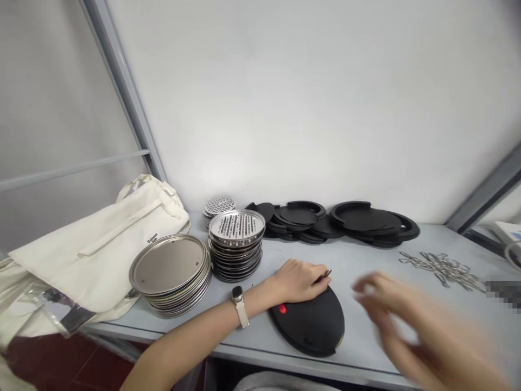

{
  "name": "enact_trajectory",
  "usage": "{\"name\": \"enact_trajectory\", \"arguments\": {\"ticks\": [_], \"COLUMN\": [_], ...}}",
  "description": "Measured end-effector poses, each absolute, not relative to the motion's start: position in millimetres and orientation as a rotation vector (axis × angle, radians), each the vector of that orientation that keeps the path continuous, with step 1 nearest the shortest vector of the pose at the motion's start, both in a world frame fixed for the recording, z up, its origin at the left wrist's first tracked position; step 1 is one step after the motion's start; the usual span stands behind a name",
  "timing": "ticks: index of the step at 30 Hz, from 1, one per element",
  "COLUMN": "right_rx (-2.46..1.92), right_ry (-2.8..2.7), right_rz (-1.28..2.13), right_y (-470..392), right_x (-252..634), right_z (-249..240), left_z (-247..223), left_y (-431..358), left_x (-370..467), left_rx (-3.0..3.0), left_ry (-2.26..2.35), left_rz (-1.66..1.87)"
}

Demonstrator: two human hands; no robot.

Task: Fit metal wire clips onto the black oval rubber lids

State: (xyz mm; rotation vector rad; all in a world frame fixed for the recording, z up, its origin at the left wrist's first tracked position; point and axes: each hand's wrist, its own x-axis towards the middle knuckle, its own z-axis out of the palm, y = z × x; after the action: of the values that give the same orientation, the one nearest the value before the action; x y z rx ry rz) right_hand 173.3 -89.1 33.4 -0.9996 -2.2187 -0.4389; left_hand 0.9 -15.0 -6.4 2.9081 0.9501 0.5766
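One cream bag (101, 239) slumps over the left edge of the tabletop (293, 255), its contents out of sight; below it, at the front left corner, one clear pouch (59, 309) shows something dark inside. Next, near the front edge, stands one stack of metal discs (171, 266), its layers too tight to count. Behind and right of it rise two stacks of perforated discs, a small pale one (220, 206) by the back edge and a larger one (236, 252) nearer. Along the back edge lies one overlapping pile of black pieces (299, 216), not clearly countable. At the middle of the front edge sits one black disc (315, 320) with one red mark (282, 308); the left hand (299, 279), below one wristwatch (237, 294), rests on its far side, thumb and fingers pinching a small metal piece (329, 272). The right hand (427, 315) is blurred, right of and apart from the disc; whether its fingertips meet cannot be told. Toward the right edge lies one tangled heap of metal clips (443, 269).
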Motion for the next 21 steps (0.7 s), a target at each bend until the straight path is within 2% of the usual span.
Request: {"name": "enact_trajectory", "arguments": {"ticks": [2,5,9,21], "right_rx": [-1.120,-1.248,-1.135,-1.173], "right_ry": [-2.161,-1.906,-1.778,-1.517], "right_rz": [-0.200,0.376,0.913,1.099], "right_y": [-74,-49,-41,-42], "right_x": [180,188,187,192], "right_z": [27,10,-6,-5], "left_z": [-6,-5,-3,-5], "left_y": [-15,-15,-15,-18], "left_x": [1,2,2,4], "left_rx": [2.875,2.822,2.766,2.839], "left_ry": [0.968,1.002,0.999,1.102], "left_rz": [0.569,0.567,0.597,0.503]}}
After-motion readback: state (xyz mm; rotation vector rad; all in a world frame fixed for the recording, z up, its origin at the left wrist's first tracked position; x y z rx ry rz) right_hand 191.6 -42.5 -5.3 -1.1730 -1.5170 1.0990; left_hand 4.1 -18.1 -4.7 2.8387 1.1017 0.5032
